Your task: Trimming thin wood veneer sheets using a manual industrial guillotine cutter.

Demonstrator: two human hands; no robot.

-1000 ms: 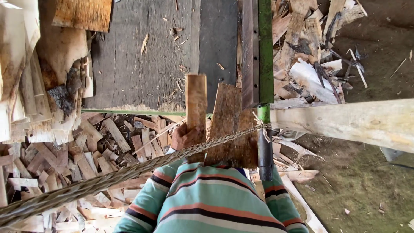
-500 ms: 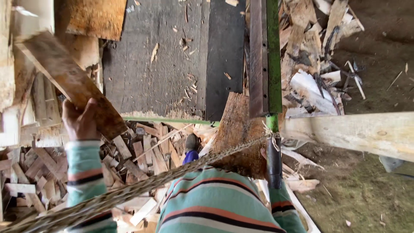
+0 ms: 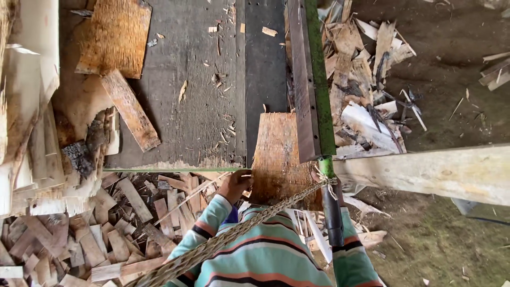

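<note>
A rough wood slab (image 3: 279, 154) lies on the dark worktable (image 3: 186, 106), its right edge under a long steel blade with a green bar (image 3: 313, 79). My left hand (image 3: 234, 183) grips the slab's near left corner. My right hand (image 3: 317, 175) is mostly hidden behind the blade's green and black lever handle (image 3: 332, 212), by the slab's near right corner; its grip cannot be made out. A braided rope (image 3: 239, 234) runs from the lower left up to that handle. A narrow split plank (image 3: 130, 109) lies loose on the table's left side.
Several split sticks are heaped on the ground (image 3: 79, 228) below the table's near edge. Bark slabs and boards (image 3: 32, 106) are stacked at left. Offcuts (image 3: 366, 90) are piled right of the blade. A pale timber beam (image 3: 425, 172) crosses at right.
My left hand lifted a split plank off the slab, carried it left and dropped it on the table's left side, then came back to the slab's near corner.
</note>
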